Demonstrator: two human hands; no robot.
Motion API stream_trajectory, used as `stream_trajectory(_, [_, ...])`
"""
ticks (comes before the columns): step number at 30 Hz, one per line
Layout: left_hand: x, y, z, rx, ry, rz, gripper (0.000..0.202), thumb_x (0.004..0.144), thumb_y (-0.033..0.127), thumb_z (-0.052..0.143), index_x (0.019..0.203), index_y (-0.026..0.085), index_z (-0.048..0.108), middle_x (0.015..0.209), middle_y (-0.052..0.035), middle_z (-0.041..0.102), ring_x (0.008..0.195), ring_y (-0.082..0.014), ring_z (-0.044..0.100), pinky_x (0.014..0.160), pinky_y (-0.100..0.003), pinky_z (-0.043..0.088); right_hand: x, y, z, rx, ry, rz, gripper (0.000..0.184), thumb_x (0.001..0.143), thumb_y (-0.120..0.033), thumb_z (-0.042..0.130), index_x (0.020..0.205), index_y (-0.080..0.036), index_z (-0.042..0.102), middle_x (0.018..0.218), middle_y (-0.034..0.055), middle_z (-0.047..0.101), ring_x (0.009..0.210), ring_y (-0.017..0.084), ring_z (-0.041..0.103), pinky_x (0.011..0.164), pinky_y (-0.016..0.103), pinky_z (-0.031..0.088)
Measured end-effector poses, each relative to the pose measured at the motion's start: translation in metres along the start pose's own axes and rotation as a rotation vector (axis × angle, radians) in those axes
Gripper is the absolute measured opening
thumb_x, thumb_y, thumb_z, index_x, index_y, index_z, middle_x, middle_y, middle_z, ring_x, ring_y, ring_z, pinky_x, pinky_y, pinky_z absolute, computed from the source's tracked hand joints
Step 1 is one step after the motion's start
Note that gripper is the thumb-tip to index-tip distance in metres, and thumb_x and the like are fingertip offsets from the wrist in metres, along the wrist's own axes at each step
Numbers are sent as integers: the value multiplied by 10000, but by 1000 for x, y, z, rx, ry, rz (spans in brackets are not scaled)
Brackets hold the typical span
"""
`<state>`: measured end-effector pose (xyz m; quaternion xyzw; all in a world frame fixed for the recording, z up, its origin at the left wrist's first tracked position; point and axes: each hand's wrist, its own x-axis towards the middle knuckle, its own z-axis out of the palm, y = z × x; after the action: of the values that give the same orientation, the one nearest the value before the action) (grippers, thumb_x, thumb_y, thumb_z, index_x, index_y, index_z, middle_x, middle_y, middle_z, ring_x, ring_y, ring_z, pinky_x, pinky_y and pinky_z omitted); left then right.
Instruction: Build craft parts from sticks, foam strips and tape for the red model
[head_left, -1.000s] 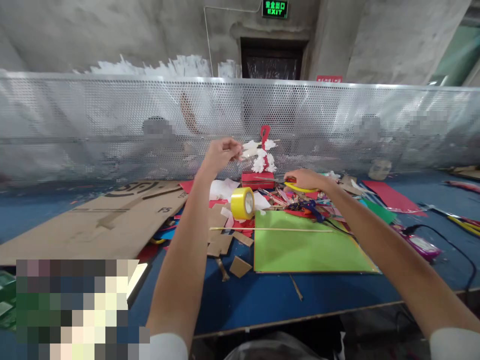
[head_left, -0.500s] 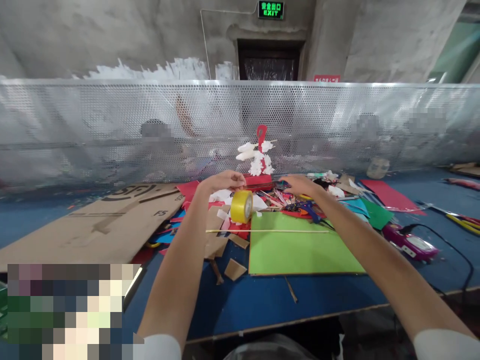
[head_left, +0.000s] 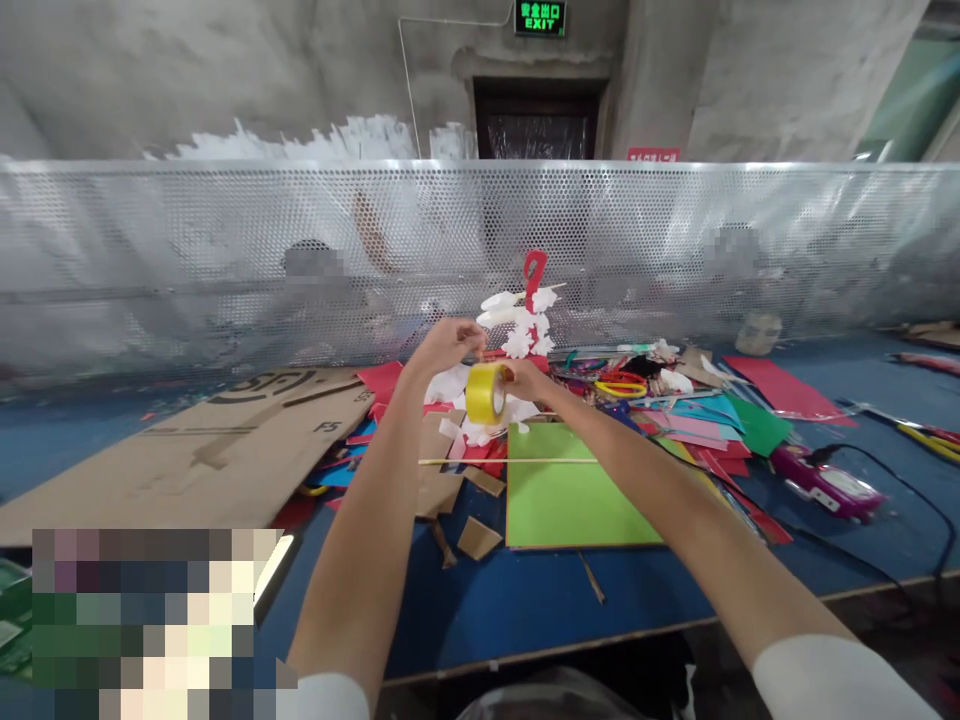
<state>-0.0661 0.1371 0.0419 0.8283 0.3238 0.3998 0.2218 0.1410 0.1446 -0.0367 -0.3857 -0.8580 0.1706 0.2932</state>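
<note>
A roll of yellow tape (head_left: 485, 396) is at the middle, above scraps of white and red paper. My right hand (head_left: 527, 380) has its fingers bent against the right side of the roll, partly hidden behind it. Just above the roll is my left hand (head_left: 454, 345), its thumb and fingertips pinched together; what lies between them is too small to make out. Behind both hands stands a red upright piece (head_left: 533, 270) with white flower-like shapes (head_left: 529, 335) and pale spoon-like pieces on it. A thin pale stick (head_left: 465, 461) lies across a bright green sheet (head_left: 577, 500).
A large cardboard sheet (head_left: 247, 440) covers the left side. Coloured paper, yellow-handled scissors (head_left: 621, 387) and scraps are heaped at centre right. A purple device (head_left: 825, 483) with a black cable sits farther right, near pliers (head_left: 930, 443). A perforated metal screen (head_left: 420, 230) closes off the back.
My right hand has come left from the heap of tools to the tape roll. The roll and my left hand are slightly higher. The red upright piece appears a little farther right.
</note>
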Motion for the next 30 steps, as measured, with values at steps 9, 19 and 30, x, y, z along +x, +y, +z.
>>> stream_trajectory(9, [-3,35,-28,-54,852,87,124,927,233,494,850,190,582,775,7,646,645,-87,556,631,-232,446,-5,9,-16,193,-15,35,283,782,-289,643,1027,-148,627,880,28,684,763,168,583,686,260,455])
stream_trajectory(19, [-25,85,-44,-325,103,71,112,861,264,699,858,173,634,795,-23,633,685,-101,587,659,-253,501,8,-14,-5,-48,-114,179,175,789,-308,676,865,-150,675,698,20,681,613,158,588,571,244,406])
stream_trajectory(30, [-17,60,-8,-396,-293,-131,216,847,326,714,977,180,622,829,-7,584,677,-74,554,613,-199,503,17,10,14,-224,-1,282,272,922,-302,558,769,-130,704,758,71,718,702,163,617,618,230,375])
